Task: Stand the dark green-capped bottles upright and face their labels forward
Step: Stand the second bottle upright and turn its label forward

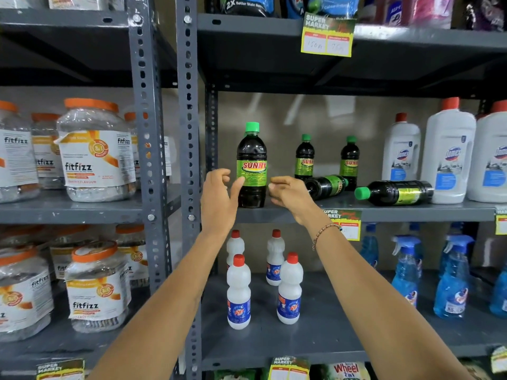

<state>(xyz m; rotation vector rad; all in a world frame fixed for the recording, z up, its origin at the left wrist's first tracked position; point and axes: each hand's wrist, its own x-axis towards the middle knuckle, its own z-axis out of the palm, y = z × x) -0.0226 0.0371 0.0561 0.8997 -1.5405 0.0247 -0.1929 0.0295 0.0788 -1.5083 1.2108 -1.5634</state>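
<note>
I look at a grey slotted-steel shelving unit [384, 212], its middle shelf carrying the work. At the far right stand tall white plastic jugs with red caps [447, 157]; the outermost is cut off by the frame edge. The front dark bottle with a bright green cap [251, 165] stands upright near the shelf's left end, close to the front lip, its green SUNNY label facing me. Two smaller-looking upright dark bottles [304, 157] stand further back, labels turned partly aside so only part of the word reads. Two toppled dark bottles [395, 192] lie on their sides: one points its cap toward me, the other sits half hidden behind my right hand [288, 192], its cap end pointing toward the rear upright bottle.

My left hand [219, 196] has its thumb touching the front bottle's label, fingers curled and spread, not closed around it. My right hand is loosely curled just beside the bottle, holding nothing; I cannot tell whether it touches. Bare shelf lies between the front bottle and the toppled ones.
</note>
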